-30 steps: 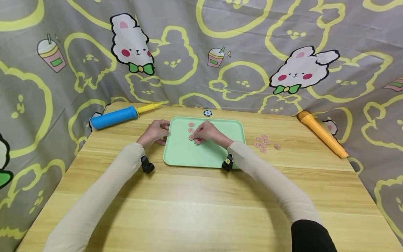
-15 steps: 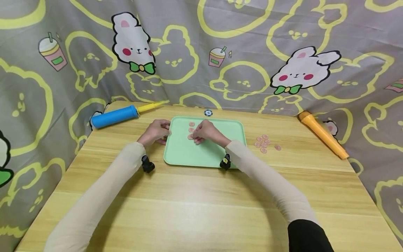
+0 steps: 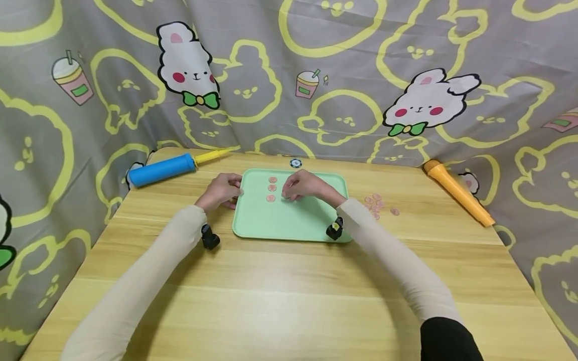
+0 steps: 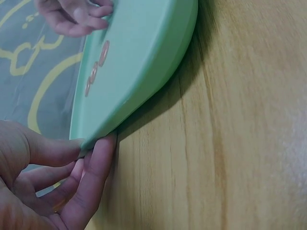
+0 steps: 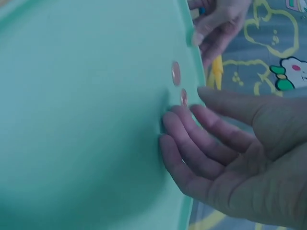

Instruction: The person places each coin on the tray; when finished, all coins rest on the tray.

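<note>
A light green rectangular tray (image 3: pixel 271 223) lies on the wooden table. My left hand (image 3: pixel 221 191) pinches its left rim, thumb on top and fingers below, as the left wrist view shows. Three small copper-coloured coins stand in a column on the tray's left part: a far one (image 3: pixel 273 179), a middle one (image 3: pixel 272 188) and a near one (image 3: pixel 270 198). Just right of this column, low over the tray, hovers my right hand (image 3: pixel 307 184). In the right wrist view its fingers are loosely bent, thumb apart from them, with nothing visible between; one coin (image 5: pixel 176 73) shows beyond the fingertips.
Several more coins (image 3: pixel 374 204) are clustered right of the tray, with a single coin (image 3: pixel 395 211) beside them. Behind the tray lies a blue-and-white poker chip (image 3: pixel 295 163). A blue and yellow hand pump (image 3: pixel 162 169) is at back left, an orange toy microphone (image 3: pixel 458 193) at right.
My right hand has let go of the near coin and moved off to the right, so all three coins on the tray show fully. The left hand stays on the rim.
</note>
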Tool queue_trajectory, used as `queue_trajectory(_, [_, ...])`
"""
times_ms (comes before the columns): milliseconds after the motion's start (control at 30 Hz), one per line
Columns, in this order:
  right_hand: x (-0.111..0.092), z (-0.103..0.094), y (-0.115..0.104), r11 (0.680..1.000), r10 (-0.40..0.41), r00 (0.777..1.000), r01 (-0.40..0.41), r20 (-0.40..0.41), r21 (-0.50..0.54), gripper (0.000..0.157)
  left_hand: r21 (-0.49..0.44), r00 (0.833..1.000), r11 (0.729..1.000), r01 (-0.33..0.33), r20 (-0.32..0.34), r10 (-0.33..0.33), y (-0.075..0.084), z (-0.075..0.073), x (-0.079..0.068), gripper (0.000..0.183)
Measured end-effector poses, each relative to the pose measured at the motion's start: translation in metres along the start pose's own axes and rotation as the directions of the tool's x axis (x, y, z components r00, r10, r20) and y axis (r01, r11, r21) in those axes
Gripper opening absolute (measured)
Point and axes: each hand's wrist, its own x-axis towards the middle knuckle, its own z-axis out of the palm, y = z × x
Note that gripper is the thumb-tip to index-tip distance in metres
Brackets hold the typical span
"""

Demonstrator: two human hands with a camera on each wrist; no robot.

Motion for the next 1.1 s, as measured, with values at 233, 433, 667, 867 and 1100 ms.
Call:
queue_trajectory(233, [-0.019,-0.023,0.010,0.999,-0.045,0.999,0.045,0.006,-0.002,0.019,0.008,1.000,1.000,-0.001,-0.001,0.001,-0.001,0.002,0.002,0.056])
queue_trajectory(433, [-0.033,-0.042,0.027,0.998,-0.053,0.997,0.055,-0.062,0.026,0.019,0.016,1.000,1.000,-0.009,0.001,0.009,-0.005,0.001,0.001,0.057])
queue_trajectory(667, [-0.051,-0.063,0.042,0.998,-0.029,0.990,0.036,-0.140,0.047,0.023,0.007,1.000,1.000,0.000,0.014,0.000,-0.005,-0.001,0.001,0.058])
queue_trajectory(867, [-0.070,-0.080,0.061,0.998,-0.015,0.975,0.027,-0.221,0.052,0.027,0.012,1.000,1.000,-0.010,0.022,0.010,-0.003,-0.001,0.001,0.058])
queue_trajectory(1100, [-0.093,-0.097,0.080,0.998,-0.058,0.951,0.065,-0.302,0.013,0.035,0.026,1.000,0.999,-0.018,0.020,0.017,-0.003,0.001,0.002,0.059])
